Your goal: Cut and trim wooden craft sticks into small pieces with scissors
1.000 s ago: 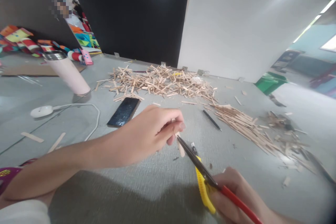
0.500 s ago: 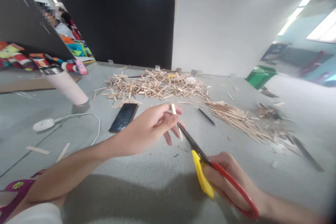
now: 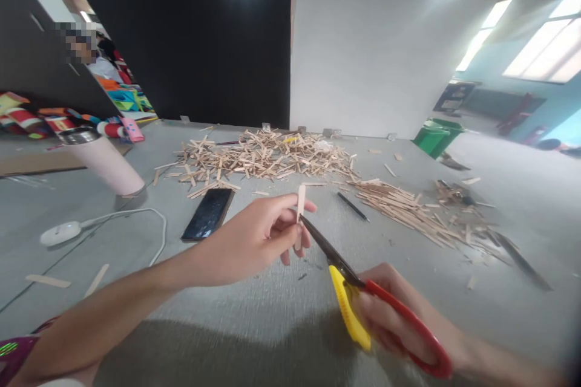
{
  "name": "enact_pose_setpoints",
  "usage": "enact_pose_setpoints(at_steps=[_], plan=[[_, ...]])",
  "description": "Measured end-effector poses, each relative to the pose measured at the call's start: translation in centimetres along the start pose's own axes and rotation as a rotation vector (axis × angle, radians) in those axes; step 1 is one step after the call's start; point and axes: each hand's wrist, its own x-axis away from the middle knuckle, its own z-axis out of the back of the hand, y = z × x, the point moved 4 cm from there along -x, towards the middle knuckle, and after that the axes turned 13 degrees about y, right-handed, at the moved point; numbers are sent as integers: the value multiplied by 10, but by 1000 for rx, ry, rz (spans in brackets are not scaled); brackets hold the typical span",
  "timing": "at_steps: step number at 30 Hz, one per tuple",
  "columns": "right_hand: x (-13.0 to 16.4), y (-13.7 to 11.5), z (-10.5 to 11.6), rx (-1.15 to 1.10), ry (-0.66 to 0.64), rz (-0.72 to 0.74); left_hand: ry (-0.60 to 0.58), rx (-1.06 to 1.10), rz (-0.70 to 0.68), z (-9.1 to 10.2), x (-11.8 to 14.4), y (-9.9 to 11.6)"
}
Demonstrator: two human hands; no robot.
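My left hand point(image 3: 258, 239) pinches a short, pale wooden craft stick point(image 3: 301, 199) between thumb and fingers, held nearly upright above the table. My right hand point(image 3: 390, 308) is wrapped round a pair of scissors point(image 3: 333, 254) with dark blades, a red handle and a yellow ribbed part at the lower side. The blade tips meet the stick near my left thumb, and the blades look almost closed. Beyond my hands lies a large heap of loose craft sticks point(image 3: 254, 157). To its right is a flatter pile of sticks point(image 3: 399, 208).
A black phone point(image 3: 209, 213) lies left of my hand, and a black pen point(image 3: 353, 206) lies to the right. A pink bottle point(image 3: 106, 163), a white device with a cable point(image 3: 61, 233) and two loose sticks are at left. Black and white panels point(image 3: 354, 60) stand behind; a green bin point(image 3: 436, 138) is at right.
The craft stick has turned to show its flat face. The scissor tips have shifted slightly left against it. My view has tilted up a little, and both hands keep their holds.
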Motion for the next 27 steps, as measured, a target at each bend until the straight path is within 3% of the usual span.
enact_pose_setpoints(at_steps=[4,9,14,27], plan=[[7,2,3,-20,-15,42,-26,-42,0,0,2,3],[11,17,9,22,40,-125,-59,-152,-17,4,6,7],[13,22,11,63,120,-148,-111,-272,-58,9,8,10],[11,-5,11,28,52,-208,-181,-415,-117,15,7,8]])
